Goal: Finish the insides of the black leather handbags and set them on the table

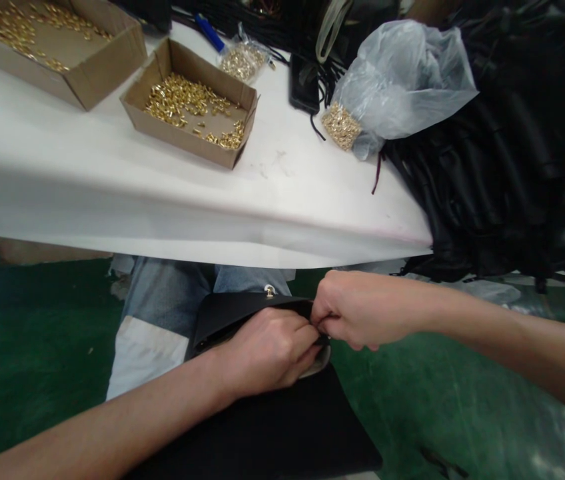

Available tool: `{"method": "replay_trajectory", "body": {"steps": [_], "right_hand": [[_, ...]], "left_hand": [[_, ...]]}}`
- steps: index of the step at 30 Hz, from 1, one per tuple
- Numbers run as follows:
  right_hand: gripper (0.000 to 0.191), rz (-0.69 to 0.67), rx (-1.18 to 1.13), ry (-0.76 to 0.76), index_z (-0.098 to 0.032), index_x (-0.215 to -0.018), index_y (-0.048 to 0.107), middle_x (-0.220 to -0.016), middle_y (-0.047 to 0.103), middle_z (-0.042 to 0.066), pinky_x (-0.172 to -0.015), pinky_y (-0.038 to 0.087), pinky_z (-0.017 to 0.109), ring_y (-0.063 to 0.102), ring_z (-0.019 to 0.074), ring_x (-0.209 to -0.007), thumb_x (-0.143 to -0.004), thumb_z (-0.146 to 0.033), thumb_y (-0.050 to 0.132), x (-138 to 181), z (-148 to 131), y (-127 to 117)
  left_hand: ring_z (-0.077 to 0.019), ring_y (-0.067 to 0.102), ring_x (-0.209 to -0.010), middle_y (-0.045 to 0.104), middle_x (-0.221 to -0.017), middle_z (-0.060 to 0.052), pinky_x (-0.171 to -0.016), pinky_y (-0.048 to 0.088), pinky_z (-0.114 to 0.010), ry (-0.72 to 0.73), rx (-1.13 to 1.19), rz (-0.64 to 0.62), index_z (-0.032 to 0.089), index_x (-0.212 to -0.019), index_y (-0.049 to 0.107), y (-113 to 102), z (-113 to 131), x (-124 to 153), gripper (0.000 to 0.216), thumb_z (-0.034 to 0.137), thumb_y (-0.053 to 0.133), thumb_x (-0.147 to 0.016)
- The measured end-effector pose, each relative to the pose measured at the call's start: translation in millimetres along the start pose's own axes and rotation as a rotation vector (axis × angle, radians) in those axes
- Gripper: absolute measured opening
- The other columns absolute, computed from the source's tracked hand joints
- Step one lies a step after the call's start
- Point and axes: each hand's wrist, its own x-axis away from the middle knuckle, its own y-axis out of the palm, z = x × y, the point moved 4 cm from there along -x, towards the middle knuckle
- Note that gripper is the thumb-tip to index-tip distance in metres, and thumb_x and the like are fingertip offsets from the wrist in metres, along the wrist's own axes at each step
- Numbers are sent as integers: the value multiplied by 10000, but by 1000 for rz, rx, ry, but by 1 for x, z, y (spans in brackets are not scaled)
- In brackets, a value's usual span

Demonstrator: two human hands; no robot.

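Note:
A black bag [282, 433] lies across the lap, its mouth partly spread and a pale lining showing at the right side. On its upper edge sits a small gold clasp [270, 292]. My left hand [275, 347] is closed on the rim of the bag's mouth, its fingertips curled inside and hidden. My right hand [357, 310] is closed in a pinch at the right end of the same opening, touching the bag's edge close to the left fingers. Any small part between the two hands' fingertips is too hidden to make out.
Ahead, a white-covered table [282, 193] bears cardboard trays [182, 137] of small gold metal pieces. Behind them lie a small bag of fittings [245, 60], a blue tool [210, 32] and a black phone-like object [304, 83]. A plastic bag [402, 80] and black bags [512, 167] stand right.

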Motion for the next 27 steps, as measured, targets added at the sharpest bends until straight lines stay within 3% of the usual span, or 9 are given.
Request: {"method": "replay_trajectory", "body": {"steps": [13,19,27], "right_hand": [[213,10,-69,22,-202,-773,770,-583,676,-19,-467,473,196,718,179,-561,-785,-179,559,1,4,1],[199,29,-97,33,-201,-728,751,-565,676,-29,-431,473,190,669,155,-483,-777,-177,560,2,5,0],[191,32,-122,13,-206,-738,756,-553,642,-36,-435,471,191,686,166,-520,-763,-176,569,3,7,-2]], "left_hand": [[-193,730,-734,767,-842,-57,-667,521,-310,-73,78,-67,149,-922,713,4,-3,0,178,179,603,-1059],[-198,740,-738,777,-849,-53,-671,519,-306,-107,126,-62,153,-935,714,4,-4,0,128,164,627,-1030],[-223,756,-770,781,-869,-64,-691,527,-318,-119,143,-73,142,-956,723,6,-5,-2,102,142,636,-1009]]}}
